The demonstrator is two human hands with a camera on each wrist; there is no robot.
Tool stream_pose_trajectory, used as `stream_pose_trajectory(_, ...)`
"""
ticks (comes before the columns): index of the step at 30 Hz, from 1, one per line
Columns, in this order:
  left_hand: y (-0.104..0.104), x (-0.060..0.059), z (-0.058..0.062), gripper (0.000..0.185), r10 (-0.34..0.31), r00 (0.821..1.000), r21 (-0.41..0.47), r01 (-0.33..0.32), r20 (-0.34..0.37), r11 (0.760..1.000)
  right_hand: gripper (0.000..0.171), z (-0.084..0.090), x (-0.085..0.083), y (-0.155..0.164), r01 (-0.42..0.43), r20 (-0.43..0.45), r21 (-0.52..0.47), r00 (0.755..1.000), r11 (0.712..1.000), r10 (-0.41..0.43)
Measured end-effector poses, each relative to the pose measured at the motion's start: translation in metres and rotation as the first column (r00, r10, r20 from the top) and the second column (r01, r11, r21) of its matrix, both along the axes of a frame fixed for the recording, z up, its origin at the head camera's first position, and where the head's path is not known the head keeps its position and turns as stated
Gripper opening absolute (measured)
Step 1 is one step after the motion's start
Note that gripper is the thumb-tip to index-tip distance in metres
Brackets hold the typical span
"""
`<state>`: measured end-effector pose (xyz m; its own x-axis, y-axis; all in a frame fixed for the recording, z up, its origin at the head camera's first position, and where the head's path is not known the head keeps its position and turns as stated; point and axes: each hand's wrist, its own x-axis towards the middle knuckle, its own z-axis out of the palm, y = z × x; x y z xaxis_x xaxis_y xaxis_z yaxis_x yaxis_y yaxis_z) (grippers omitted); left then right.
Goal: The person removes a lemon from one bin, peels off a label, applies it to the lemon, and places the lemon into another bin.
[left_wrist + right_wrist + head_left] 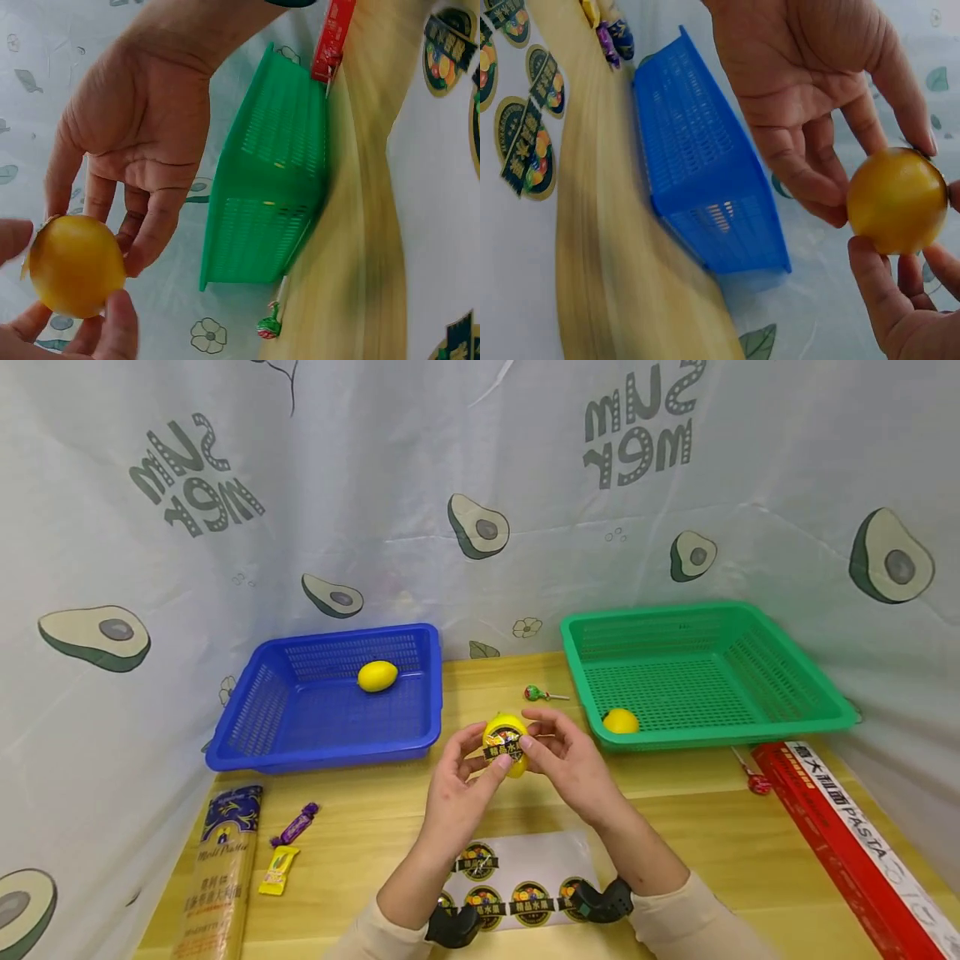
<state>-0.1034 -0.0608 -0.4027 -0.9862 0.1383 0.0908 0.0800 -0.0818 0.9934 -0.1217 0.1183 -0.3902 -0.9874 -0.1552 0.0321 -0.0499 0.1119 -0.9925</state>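
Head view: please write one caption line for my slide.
Both hands, left hand and right hand, hold a stickered lemon above the sticker sheet.

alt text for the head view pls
Both hands, left hand and right hand, hold a yellow lemon bearing a dark sticker over a wooden table. Behind sit a blue basket and a green basket, each containing one lemon.

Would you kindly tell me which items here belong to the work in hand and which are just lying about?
In hand: yellow lemon with round label, held by left hand and right hand; sticker sheet.
Lying about: lollipop, purple candy, red pasta box.
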Motion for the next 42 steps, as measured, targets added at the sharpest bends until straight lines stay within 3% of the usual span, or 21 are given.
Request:
stream_pose_trajectory(5,-0.004,0.000,-0.004,0.052,-0.033,0.999,0.047,0.033,-0.011,0.998,0.042,-0.004,0.004,-0.001,-0.029,-0.020,0.007,0.999,1.000,0.029)
stream_pose_trajectory(11,-0.006,0.004,-0.005,0.050,-0.081,0.996,0.011,0.082,-0.032,0.997,0.047,-0.012,0.010,-0.008,-0.127,0.001,0.198,0.992,0.972,0.129)
stream_pose_trajectory(15,-0.005,0.006,-0.003,0.050,-0.108,0.993,-0.009,0.108,-0.037,0.994,0.040,-0.016,0.010,-0.014,-0.071,-0.005,0.267,0.997,0.961,0.075)
stream_pose_trajectory(19,-0.005,0.007,-0.004,0.051,-0.119,0.992,-0.012,0.119,-0.049,0.993,0.032,-0.020,0.010,-0.017,0.004,-0.068,0.291,0.998,0.957,0.016)
stream_pose_trajectory(28,-0.007,0.005,-0.007,0.052,-0.124,0.991,-0.008,0.124,-0.043,0.992,0.031,-0.031,0.011,-0.024,0.128,-0.161,0.172,0.982,0.977,-0.100)
stream_pose_trajectory(34,-0.007,0.004,-0.009,0.049,-0.083,0.996,-0.063,0.081,-0.031,0.995,0.045,-0.037,0.012,-0.032,0.165,-0.119,0.060,0.980,0.984,-0.158)
stream_pose_trajectory(39,-0.009,0.004,-0.006,0.027,-0.029,0.999,-0.111,0.026,-0.021,0.993,0.042,-0.040,0.012,-0.037,0.166,-0.079,0.040,0.984,0.985,-0.162)
stream_pose_trajectory(42,-0.011,0.003,-0.005,0.018,-0.017,1.000,-0.122,0.016,-0.013,0.992,0.037,-0.041,0.012,-0.038,0.172,-0.099,0.069,0.981,0.983,-0.165)
